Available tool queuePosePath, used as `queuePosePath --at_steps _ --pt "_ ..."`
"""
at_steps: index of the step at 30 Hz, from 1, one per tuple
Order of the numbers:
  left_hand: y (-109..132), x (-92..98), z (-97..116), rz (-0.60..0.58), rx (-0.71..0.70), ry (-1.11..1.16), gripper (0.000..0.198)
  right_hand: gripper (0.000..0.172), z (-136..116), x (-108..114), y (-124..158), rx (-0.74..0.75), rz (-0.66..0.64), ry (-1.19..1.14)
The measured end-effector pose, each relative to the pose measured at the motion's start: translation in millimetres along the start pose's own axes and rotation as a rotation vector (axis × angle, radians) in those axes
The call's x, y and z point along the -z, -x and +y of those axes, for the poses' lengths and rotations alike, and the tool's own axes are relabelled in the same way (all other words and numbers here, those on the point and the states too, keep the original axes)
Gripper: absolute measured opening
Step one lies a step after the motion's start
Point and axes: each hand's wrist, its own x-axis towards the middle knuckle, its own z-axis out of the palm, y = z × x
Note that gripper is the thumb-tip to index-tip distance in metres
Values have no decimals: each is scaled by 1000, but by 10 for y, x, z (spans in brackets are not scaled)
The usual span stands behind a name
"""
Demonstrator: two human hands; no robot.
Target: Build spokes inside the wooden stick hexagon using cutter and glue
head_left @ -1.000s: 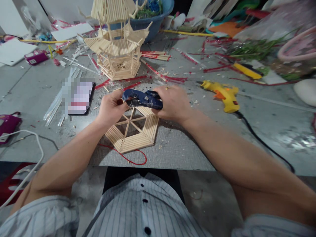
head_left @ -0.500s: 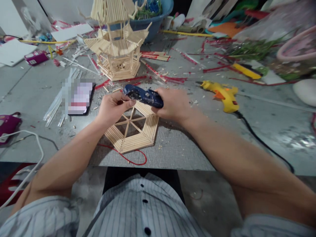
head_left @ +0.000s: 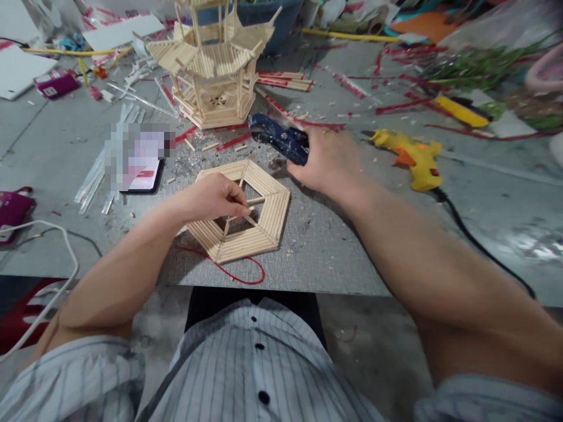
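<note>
Currently hands well apart: right hand [head_left: 329, 157] clamped around a scuffed dark-blue hand tool [head_left: 278, 138] over the grey counter [head_left: 329, 252], left hand [head_left: 215, 196] with fingertips drawn together above a flat hexagonal frame of pale wooden sticks [head_left: 275, 214], whether pinching anything cannot be told. Frame lies near the counter's front edge, thin red loop [head_left: 264, 273] just beside it, tiered pale-wood pavilion model [head_left: 220, 63] standing beyond, yellow glue gun with orange trigger [head_left: 423, 159] off to the right
</note>
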Motion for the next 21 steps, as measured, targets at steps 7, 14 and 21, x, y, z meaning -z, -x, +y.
queuePosePath --at_steps 7,14,21 --pt "9 -44 61 -91 42 -78 21 79 14 -63 -8 7 -98 31" --pt "-4 -88 79 -124 -4 -126 18 82 -31 -24 20 30 -99 34" --pt "9 -78 107 -130 -29 -197 20 85 -29 -26 31 38 -120 35"
